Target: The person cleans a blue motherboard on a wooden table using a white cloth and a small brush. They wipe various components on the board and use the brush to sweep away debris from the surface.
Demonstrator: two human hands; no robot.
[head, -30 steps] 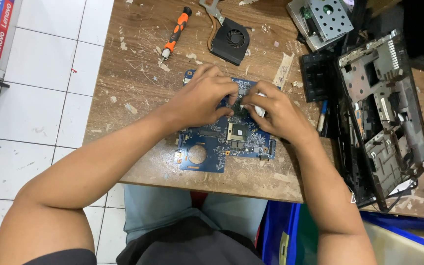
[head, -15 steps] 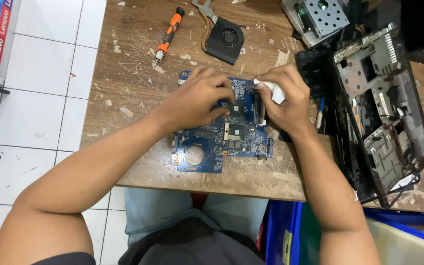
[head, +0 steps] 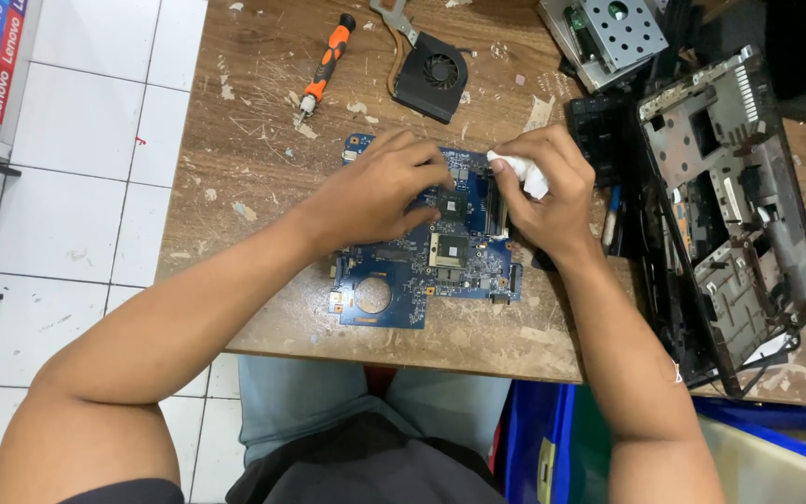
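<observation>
Head view, the only one: a blue circuit board (head: 422,271) lies flat on a scratched wooden table (head: 254,149), near its front edge, long axis running left to right, with a round cut-out at its near left corner. Left hand (head: 380,191) rests palm down on the far left part of the board, fingers curled and pressed together, tips touching beside a small dark chip (head: 451,205) near the board's middle. Right hand (head: 543,191) sits at the board's far right edge, thumb and fingers pinching a small white wad (head: 520,171), probably cloth or tissue; the material cannot be told for sure. The wad lies just right of the dark chip and slightly farther away, so the chip is to the left and a little nearer from the right hand. A second, square chip with a metal frame (head: 447,250) lies nearer still, uncovered by either hand. Of the two hands, the left is touching closer to the dark chip; the right holds the wad just beside it. Far left on the table lies an orange-handled screwdriver (head: 322,70); a black cooling fan (head: 431,73) sits far centre. An opened laptop shell (head: 729,205) stands to the right, apart from both hands.
</observation>
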